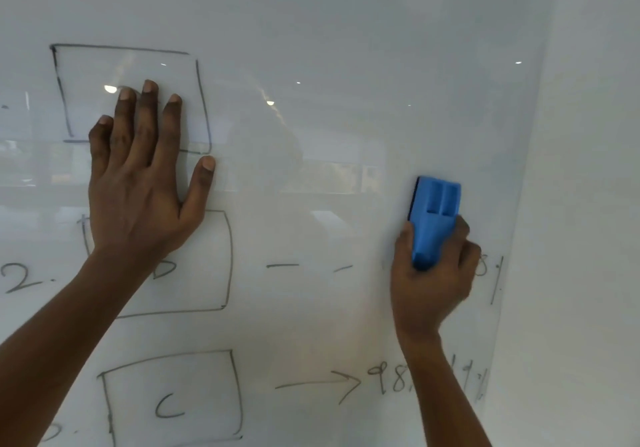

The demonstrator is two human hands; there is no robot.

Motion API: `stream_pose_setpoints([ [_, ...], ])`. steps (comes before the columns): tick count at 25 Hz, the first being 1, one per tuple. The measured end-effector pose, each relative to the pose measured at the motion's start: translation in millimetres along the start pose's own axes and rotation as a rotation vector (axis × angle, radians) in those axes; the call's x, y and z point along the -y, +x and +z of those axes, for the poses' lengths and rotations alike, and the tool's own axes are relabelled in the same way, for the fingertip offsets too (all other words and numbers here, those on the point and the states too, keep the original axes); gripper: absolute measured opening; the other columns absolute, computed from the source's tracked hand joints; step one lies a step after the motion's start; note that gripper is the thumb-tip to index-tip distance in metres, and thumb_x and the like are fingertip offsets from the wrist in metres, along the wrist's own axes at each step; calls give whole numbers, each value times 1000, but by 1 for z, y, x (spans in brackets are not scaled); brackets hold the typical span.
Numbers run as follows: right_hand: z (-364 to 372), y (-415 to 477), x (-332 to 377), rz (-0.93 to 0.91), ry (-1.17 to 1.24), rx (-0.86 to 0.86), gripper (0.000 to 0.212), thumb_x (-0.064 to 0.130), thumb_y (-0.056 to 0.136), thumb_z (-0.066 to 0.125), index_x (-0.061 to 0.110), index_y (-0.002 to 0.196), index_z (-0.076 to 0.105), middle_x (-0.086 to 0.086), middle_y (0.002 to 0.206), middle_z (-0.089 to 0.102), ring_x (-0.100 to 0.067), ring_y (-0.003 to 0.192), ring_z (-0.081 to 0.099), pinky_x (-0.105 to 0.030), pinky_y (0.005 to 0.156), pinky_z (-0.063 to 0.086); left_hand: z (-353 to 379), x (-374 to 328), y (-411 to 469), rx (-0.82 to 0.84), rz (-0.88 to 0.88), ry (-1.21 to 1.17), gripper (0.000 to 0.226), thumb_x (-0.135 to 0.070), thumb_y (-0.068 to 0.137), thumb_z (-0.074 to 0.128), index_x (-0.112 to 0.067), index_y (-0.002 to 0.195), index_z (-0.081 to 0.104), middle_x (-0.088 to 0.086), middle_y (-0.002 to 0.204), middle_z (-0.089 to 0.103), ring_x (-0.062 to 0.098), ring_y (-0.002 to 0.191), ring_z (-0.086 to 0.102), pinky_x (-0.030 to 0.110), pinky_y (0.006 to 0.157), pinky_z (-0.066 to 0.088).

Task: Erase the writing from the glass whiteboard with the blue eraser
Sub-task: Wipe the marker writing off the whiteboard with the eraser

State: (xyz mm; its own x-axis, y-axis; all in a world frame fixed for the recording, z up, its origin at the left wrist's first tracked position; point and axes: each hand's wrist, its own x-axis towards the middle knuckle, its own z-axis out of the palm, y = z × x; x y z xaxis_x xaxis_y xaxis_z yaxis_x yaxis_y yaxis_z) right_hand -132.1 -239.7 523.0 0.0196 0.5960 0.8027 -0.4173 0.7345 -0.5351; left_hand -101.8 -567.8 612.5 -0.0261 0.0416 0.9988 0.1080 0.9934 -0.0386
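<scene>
The glass whiteboard (329, 48) fills the view and carries black marker writing. My right hand (436, 280) grips the blue eraser (433, 218) by its lower end and presses it to the glass at the right, above a partly wiped row of dashes (282, 265) and a "8%" remnant (490, 273). My left hand (138, 169) lies flat on the board with fingers spread, over the lower part of an empty drawn box (131, 51). Below are a box with "D" (166, 268), a box with "C" (169, 408), and an arrow to "98" (381, 377).
The board's right edge (519, 204) runs down the right side, with a plain white wall (581, 204) beyond it. Ceiling lights and a room reflect faintly in the glass. Numerals such as "2." (20, 277) sit at the far left.
</scene>
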Motion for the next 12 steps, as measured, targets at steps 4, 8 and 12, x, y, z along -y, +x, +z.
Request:
stream_pose_setpoints([
  [4, 5, -54, 50, -341, 127, 168, 68, 50, 98, 66, 9, 148, 44, -13, 109, 57, -23, 89, 57, -39, 70, 56, 1, 2, -1, -21, 3, -28, 72, -50, 111, 35, -11, 171, 22, 17, 178, 17, 36, 166, 12, 44, 133, 2],
  [8, -21, -98, 2, -579, 46, 264, 63, 50, 96, 69, 7, 138, 53, -11, 109, 55, -21, 88, 51, -38, 66, 53, -1, 3, -1, -4, 11, -46, 71, -47, 111, 37, -10, 170, 25, 19, 177, 19, 39, 166, 14, 51, 132, 10],
  [12, -22, -29, -38, -16, -11, 68, 68, 51, 97, 69, 6, 144, 50, -19, 105, 60, -24, 86, 56, -51, 63, 58, 0, 1, -1, -9, 8, -47, 72, -49, 111, 37, -11, 170, 24, 18, 178, 18, 40, 165, 14, 55, 132, 11],
])
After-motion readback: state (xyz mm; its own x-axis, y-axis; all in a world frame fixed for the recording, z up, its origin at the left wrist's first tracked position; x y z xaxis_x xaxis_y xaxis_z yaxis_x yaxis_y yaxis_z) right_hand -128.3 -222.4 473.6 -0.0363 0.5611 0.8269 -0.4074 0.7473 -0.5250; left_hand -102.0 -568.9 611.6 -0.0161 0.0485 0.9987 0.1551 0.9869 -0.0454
